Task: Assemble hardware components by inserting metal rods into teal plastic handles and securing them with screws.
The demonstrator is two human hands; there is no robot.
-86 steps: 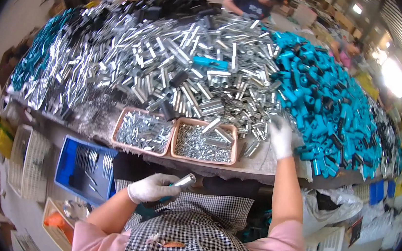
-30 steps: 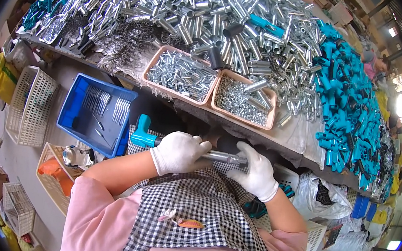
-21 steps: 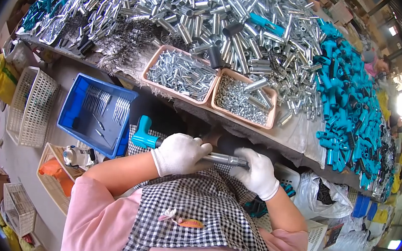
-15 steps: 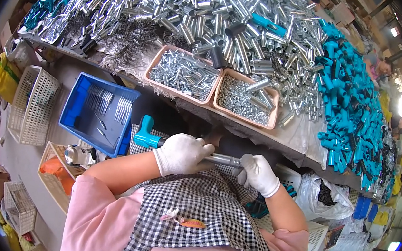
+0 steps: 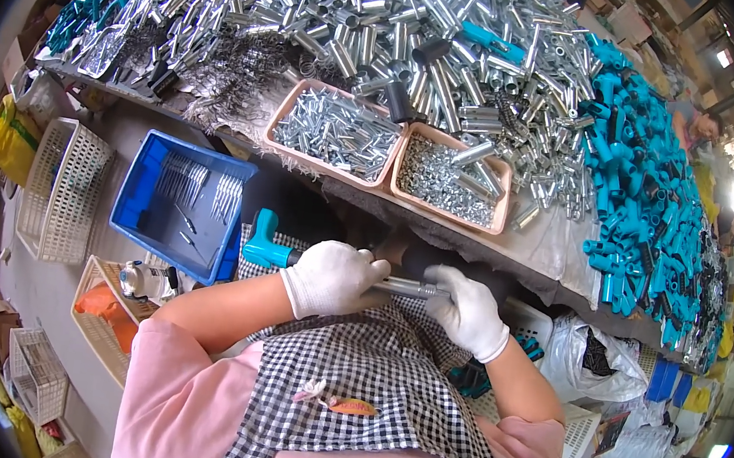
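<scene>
A tool with a teal T-shaped handle [image 5: 265, 242], a black collar and a silver metal shaft [image 5: 406, 287] lies level across my lap. My gloved left hand [image 5: 333, 281] is wrapped around its middle, just right of the collar. At the shaft's right end my gloved right hand [image 5: 471, 313] has its thumb and fingers closed about the threaded tip. That tip is partly hidden by the fingers. Both gloves are white, and a checked apron [image 5: 344, 361] lies beneath the tool.
Ahead, the workbench carries a heap of silver tubes [image 5: 389, 17] and teal handles [image 5: 643, 195] at right. Two peach trays hold metal pins [image 5: 337, 132] and small fittings [image 5: 439, 178]. A blue crate [image 5: 177, 209] with slim metal tools stands left, near cream baskets [image 5: 63, 188]. A person [image 5: 698, 125] is far right.
My right hand has shifted slightly up on the shaft's end, and its fingers have turned over it. My left hand and the teal handle are almost still.
</scene>
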